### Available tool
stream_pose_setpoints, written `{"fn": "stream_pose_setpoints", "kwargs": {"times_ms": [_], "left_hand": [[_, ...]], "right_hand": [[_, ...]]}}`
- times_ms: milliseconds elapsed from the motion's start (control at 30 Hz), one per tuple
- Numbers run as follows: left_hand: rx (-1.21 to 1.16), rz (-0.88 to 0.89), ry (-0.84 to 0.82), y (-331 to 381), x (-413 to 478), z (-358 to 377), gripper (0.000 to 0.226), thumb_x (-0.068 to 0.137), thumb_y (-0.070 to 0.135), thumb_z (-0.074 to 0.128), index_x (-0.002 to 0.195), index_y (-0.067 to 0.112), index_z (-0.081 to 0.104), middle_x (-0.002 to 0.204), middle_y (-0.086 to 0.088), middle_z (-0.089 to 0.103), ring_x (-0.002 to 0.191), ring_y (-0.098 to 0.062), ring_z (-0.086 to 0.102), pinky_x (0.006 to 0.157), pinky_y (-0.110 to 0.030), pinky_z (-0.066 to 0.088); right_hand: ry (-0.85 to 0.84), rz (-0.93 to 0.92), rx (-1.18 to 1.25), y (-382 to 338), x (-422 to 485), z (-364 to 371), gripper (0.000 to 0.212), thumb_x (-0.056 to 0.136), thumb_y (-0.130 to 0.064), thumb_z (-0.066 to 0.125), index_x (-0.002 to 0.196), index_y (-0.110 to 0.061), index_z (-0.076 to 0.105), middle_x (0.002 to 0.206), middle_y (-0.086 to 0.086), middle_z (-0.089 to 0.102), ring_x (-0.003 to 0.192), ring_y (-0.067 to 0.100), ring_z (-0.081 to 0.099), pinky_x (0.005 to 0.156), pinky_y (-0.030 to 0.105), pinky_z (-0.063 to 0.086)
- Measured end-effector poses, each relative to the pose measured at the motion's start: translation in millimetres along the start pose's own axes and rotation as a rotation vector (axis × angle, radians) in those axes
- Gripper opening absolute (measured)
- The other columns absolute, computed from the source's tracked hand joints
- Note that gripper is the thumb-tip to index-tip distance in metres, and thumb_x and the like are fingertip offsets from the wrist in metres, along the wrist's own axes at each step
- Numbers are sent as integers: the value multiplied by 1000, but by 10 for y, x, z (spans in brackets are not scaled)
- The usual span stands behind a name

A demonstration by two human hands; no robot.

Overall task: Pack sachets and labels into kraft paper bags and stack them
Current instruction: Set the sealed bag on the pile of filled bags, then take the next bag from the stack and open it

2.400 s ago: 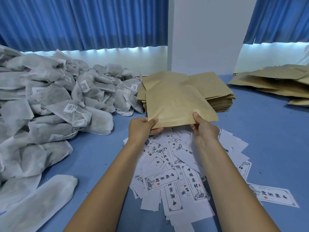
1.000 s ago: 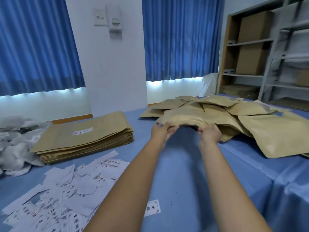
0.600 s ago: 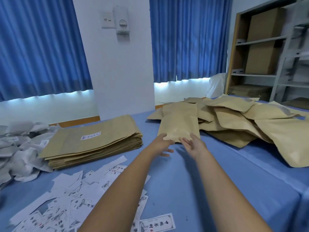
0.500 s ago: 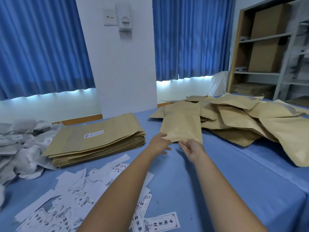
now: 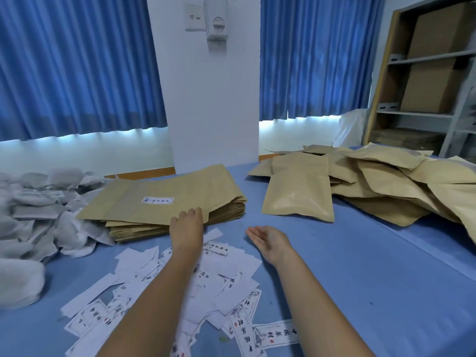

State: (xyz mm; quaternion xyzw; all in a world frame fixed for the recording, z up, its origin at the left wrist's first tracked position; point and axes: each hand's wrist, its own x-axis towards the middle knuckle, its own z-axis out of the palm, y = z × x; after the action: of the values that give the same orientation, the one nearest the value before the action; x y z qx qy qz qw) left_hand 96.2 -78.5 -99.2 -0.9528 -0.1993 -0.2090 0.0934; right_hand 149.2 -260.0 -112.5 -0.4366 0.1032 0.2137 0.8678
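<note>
Bag stack [image 5: 123,202] at left hand [image 5: 186,228] fingertips; right hand [image 5: 270,239] apart.

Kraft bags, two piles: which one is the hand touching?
The flat, neat stack with a white label on top; the left hand touches its near edge. The puffy heap lies untouched.

Head view. My left grip [image 5: 186,225] rests, fingers straight, on the near edge of the flat bag stack [image 5: 180,191], which carries a top label [image 5: 157,200]. My right grip [image 5: 268,239] hovers over the desk [image 5: 360,279], fingers straight, palm leftward, holding nothing. Loose labels [image 5: 231,266] lie beneath my forearms. Sachets [image 5: 33,202] are heaped at left. One filled bag [image 5: 298,194] fronts the filled pile [image 5: 386,186] at right.
</note>
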Motion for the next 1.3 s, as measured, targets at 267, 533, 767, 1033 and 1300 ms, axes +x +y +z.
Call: {"fn": "stream_pose_setpoints", "kwargs": {"times_ms": [267,533,767,1033,1300], "left_hand": [[-710,283,336,-642,-496,-390,30,71,-13,50,92,-4,70,87,-18,67,82,-28,64,72,-31,45],[-647,258,220,-1403,-947,-278,32,83,14,68,115,11,69,122,0,64,117,-15,55,94,-24,44],[-919,28,210,-1628,-944,-262,21,81,13,74,101,12,75,104,1,71,100,-13,62,91,-28,49],[-1126,-61,72,-1784,-955,-247,17,80,15,74,97,18,76,95,8,73,92,-5,65,88,-30,52],[-860,19,137,-1726,-1011,-275,12,87,13,65,91,13,76,82,1,69,64,0,56,61,-6,40]], "right_hand": [[-277,14,32,412,-223,840,25,98,-21,53,106,2,54,106,20,63,97,30,64,82,34,52],[-224,-90,-274,1163,-549,1421,11,88,10,55,83,3,61,82,16,65,75,27,65,58,27,58],[-516,-118,-316,1358,-678,1432,20,87,6,60,107,7,62,105,20,70,98,28,69,78,27,57],[-567,-78,-327,1344,-689,1400,23,89,8,55,111,10,58,111,25,67,105,31,66,88,33,56],[-537,-62,-380,1358,-738,1410,17,92,8,49,105,6,60,105,19,69,100,27,67,83,30,58]]}}
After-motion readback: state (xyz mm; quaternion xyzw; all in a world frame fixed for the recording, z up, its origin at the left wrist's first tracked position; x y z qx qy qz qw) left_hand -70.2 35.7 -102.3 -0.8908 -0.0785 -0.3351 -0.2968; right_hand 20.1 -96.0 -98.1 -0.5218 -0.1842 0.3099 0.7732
